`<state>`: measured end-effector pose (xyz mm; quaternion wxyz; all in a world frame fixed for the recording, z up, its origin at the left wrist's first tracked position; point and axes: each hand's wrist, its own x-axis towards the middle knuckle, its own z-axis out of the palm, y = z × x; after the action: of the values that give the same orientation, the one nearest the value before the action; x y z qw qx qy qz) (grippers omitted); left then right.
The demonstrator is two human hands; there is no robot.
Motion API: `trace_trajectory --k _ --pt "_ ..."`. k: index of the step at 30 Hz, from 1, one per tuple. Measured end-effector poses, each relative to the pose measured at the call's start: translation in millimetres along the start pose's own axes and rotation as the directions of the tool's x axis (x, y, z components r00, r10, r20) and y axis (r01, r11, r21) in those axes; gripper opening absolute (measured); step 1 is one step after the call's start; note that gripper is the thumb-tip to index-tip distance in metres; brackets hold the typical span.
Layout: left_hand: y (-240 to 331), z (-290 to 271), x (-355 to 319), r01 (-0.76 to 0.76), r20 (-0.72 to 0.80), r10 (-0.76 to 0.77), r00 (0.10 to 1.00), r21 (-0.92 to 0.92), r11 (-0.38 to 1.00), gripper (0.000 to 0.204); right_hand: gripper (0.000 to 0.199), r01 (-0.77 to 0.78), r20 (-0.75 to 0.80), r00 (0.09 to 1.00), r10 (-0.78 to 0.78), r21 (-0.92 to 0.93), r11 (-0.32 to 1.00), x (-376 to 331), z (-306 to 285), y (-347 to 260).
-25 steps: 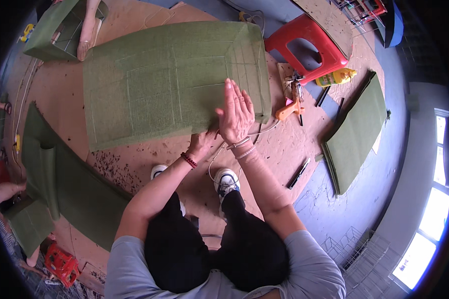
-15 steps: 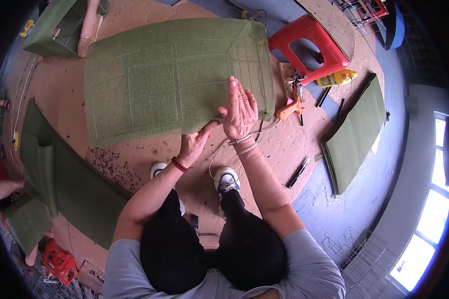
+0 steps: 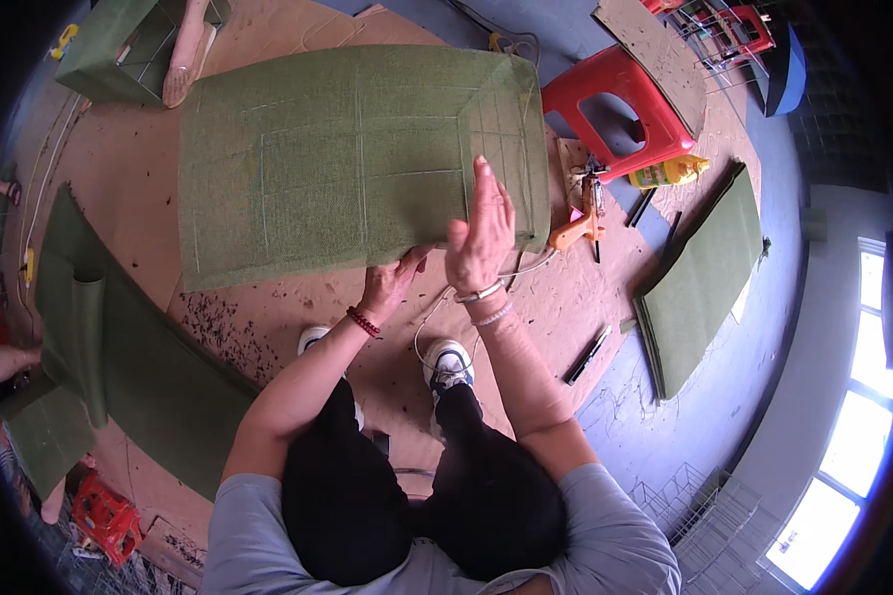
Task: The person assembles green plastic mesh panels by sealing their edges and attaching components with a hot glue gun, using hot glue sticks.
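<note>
A sheet of green woven fabric (image 3: 318, 164) is stretched over a thin wire frame, whose bars show through the weave. At its near edge my left hand (image 3: 392, 286) is closed on the fabric's rim, thumb on top; the other fingers are partly hidden. My right hand (image 3: 481, 238) lies open against the near side, right of the left hand, its fingers extended and close together. Beyond the fabric's right end an orange glue gun (image 3: 574, 233) rests on the board, its pale cord running toward my feet.
Right of the work are a red plastic stool (image 3: 620, 109), a yellow bottle (image 3: 668, 172), a stack of green sheets (image 3: 700, 288) and a black-handled cutter (image 3: 588, 355). A large green sheet (image 3: 159, 367) lies at left. A co-worker's arm (image 3: 186, 59) touches a green box (image 3: 119, 55) at far left.
My right hand has slid slightly toward me along the fabric and turned more edge-on. My left hand keeps its hold. The whole view has shifted a little.
</note>
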<state>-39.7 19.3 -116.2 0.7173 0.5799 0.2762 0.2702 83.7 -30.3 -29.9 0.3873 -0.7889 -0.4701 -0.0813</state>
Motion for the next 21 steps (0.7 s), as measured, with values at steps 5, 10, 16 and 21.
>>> trace_trajectory --k 5,10,16,21 --pt "-20.4 -0.7 0.1 0.016 -0.059 -0.030 0.998 -0.222 0.975 0.022 0.080 0.114 0.110 0.990 -0.094 -0.198 0.974 -0.7 16.7 -6.6" --pt "-34.9 -7.6 1.0 -0.018 -0.001 0.018 1.000 -0.023 1.000 0.020 0.081 0.125 0.161 0.983 -0.085 -0.260 0.957 1.6 11.1 -9.2" --pt "-54.7 -12.3 -3.2 -0.078 -0.046 0.078 0.996 -0.009 0.997 0.028 0.093 0.191 0.236 0.961 -0.146 -0.181 0.965 -14.9 21.9 -30.2" --pt "-48.8 -20.5 -6.7 -0.032 0.043 0.026 0.999 0.160 0.987 0.038 0.097 0.182 0.319 0.942 -0.102 -0.232 0.955 -17.0 25.2 -29.1"
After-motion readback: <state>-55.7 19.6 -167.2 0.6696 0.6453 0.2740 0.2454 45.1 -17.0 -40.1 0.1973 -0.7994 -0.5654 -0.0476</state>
